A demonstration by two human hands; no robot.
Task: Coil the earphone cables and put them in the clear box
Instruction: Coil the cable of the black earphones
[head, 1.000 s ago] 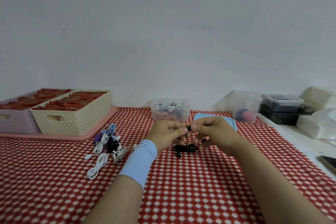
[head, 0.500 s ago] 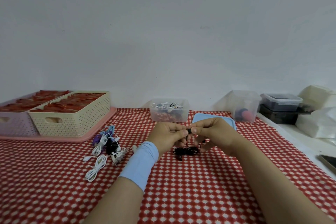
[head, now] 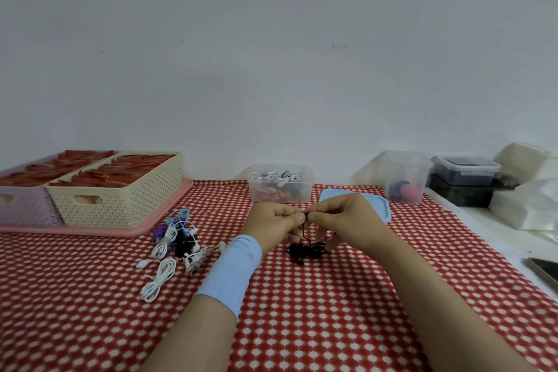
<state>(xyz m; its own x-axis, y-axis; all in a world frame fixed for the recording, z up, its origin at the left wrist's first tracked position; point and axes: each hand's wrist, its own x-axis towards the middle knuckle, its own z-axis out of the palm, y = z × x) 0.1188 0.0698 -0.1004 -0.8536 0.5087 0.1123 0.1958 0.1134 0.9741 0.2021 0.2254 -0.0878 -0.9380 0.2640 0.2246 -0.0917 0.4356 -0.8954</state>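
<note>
Centre of the frame, both hands meet above the red-and-white checked tablecloth (head: 302, 320). The left hand (head: 273, 220), with a pale blue wristband (head: 232, 269) on the forearm, has its fingers curled in, thumb and forefinger pinching the top end of the black earphone cable (head: 306, 249). The right hand (head: 347, 217) mirrors it, thumb and forefinger nipping the same end from the other side, fingertips almost touching the left's. From that pinch a short strand drops straight down to a loose black bundle lying on the cloth just beneath the hands. The right hand's lower fingers reach down to the bundle's right edge; whether they touch it, can't tell.

Straight behind the hands, against the wall, sits the clear box (head: 280, 190), open-topped, with white and dark cables already inside. Its blue lid (head: 385, 208) lies flat just to the right, partly hidden by the right hand.

Left of centre, a tangled pile of earphones (head: 175, 235) in white, purple, blue and black waits on the cloth, and one white coiled cable (head: 158, 279) lies just below it. Upper left, a cream basket (head: 120, 196) and a lilac basket (head: 24, 205) stand side by side on a pink tray (head: 169, 222). Over on the right, a second clear tub (head: 406, 166) holds something pink and blue.
</note>
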